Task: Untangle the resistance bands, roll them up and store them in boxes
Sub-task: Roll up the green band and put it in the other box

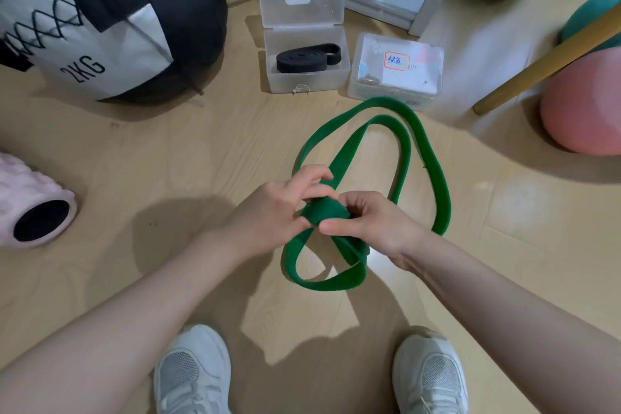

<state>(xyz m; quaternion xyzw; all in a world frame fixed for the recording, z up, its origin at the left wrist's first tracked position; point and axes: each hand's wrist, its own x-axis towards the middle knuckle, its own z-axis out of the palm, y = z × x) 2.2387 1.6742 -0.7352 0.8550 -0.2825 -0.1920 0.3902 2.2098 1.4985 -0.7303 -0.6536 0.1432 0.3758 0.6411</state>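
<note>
A green resistance band [426,158] lies in loops on the wooden floor in front of me. Both hands meet over its near part, where the band bunches into a fold or knot. My left hand [279,208] pinches that bunch from the left with curled fingers. My right hand [366,222] grips it from the right, thumb on top. A clear plastic box [307,77] stands open farther back, with a rolled black band [307,59] inside. Beside it on the right sits a closed clear box [396,72] with a label on its lid.
A white and black 2KG weight bag [100,17] stands at the back left. A pink foam roller [30,208] lies at the left edge. A pink ball [584,101], teal balls and a wooden leg [537,60] fill the right. My white shoes [193,373] are below.
</note>
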